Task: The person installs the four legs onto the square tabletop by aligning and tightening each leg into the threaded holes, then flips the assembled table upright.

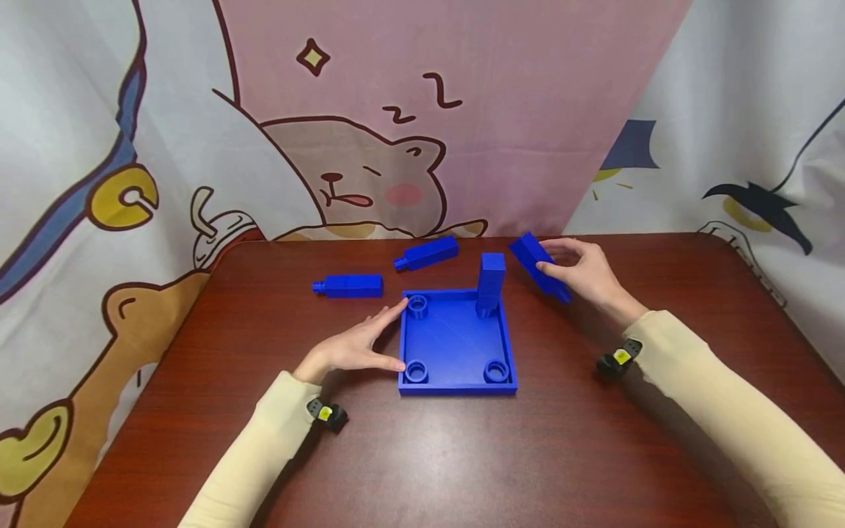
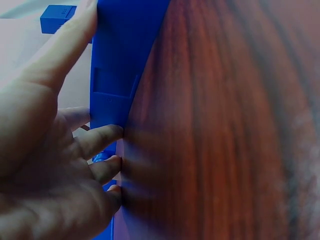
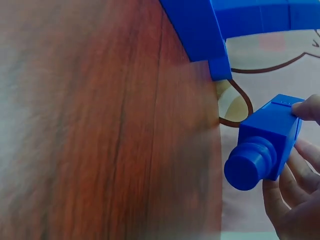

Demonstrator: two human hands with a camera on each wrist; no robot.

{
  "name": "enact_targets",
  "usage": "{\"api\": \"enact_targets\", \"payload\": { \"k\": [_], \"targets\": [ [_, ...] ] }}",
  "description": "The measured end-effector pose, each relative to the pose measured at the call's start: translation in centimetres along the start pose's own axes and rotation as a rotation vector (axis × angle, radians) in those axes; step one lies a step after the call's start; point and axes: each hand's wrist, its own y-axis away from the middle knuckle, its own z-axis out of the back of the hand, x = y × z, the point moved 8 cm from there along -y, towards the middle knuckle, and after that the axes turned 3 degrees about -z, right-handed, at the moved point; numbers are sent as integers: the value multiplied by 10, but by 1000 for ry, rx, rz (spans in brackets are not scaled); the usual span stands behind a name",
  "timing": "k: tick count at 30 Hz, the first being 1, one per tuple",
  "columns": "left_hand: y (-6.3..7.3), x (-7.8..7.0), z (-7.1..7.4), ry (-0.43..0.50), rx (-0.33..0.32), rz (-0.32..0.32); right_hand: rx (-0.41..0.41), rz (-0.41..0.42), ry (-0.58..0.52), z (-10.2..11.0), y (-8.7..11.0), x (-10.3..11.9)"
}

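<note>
In the head view, a shallow square blue tray (image 1: 457, 391) sits on the brown surface (image 1: 462, 462). A blue post (image 1: 491, 282) stands upright in its far right corner. The other three corners each hold a round socket with nothing seated in it: far left (image 1: 417, 306), near left (image 1: 416, 372) and near right (image 1: 496, 371). Two more posts lie on the surface outside the tray, one (image 1: 355, 287) beyond its left side and one (image 1: 429, 254) behind it, narrow ends to the left. The left hand (image 1: 353, 346) is spread, thumb and a finger touching the tray's left wall. The right hand (image 1: 584, 271) pinches a fourth post (image 1: 533, 258), tilted, to the right of the standing one and apart from the tray.

In the left wrist view, the hand lies along the tray's outer wall, thumb well apart from the fingers; the inside is hidden.

In the right wrist view, the fourth post's round peg (image 3: 245, 167) faces the camera, thumb on one side and fingers on the other. The tray's corner is near, at the top.
</note>
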Motion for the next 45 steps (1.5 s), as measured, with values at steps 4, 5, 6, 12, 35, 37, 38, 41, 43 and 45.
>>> {"api": "enact_targets", "payload": {
  "k": [4,5,6,12,35,37,38,41,43,45],
  "targets": [
    [0,0,0,-2,-1,-1,35,44,-7,4,11,7],
    [0,0,0,-3,-2,-2,41,54,-9,5,14,8],
    [0,0,0,-4,-2,-4,51,68,-10,6,17,10],
    [0,-1,0,-5,-6,-16,114,118,12,10,33,20],
    [-1,-1,0,-4,4,-21,327,363,35,-13,87,66],
    [-1,-1,0,-1,5,-18,344,369,22,-17,89,70],
    [-1,-1,0,1,6,-14,353,370,17,-20,90,71],
    [-1,0,0,5,8,-8,376,376,3,-27,93,76],
    [-1,1,0,5,7,-7,390,371,4,-32,94,78],
    [-1,1,0,6,5,-6,401,381,5,-37,95,81]
  ]
}}
